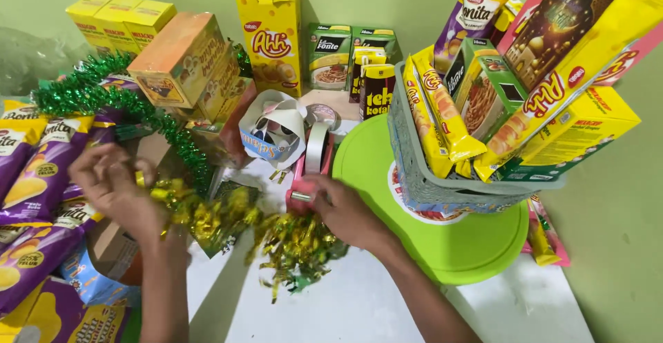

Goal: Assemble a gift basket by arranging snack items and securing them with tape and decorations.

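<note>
Gold tinsel [228,222] stretches between left hand [114,191] and right hand [345,212].

The left hand [114,184] pinches one end of a gold tinsel garland [242,225] lying across the white worktop [359,308]. The right hand [345,212] rests on a pink tape dispenser [311,170], beside a grey basket [442,191] of snack boxes on a green tray [469,246].

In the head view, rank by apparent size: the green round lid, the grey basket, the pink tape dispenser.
1. green round lid
2. grey basket, close behind, though the lid is partly covered by it, so unsure
3. pink tape dispenser, at the right hand, clearly smallest
</note>
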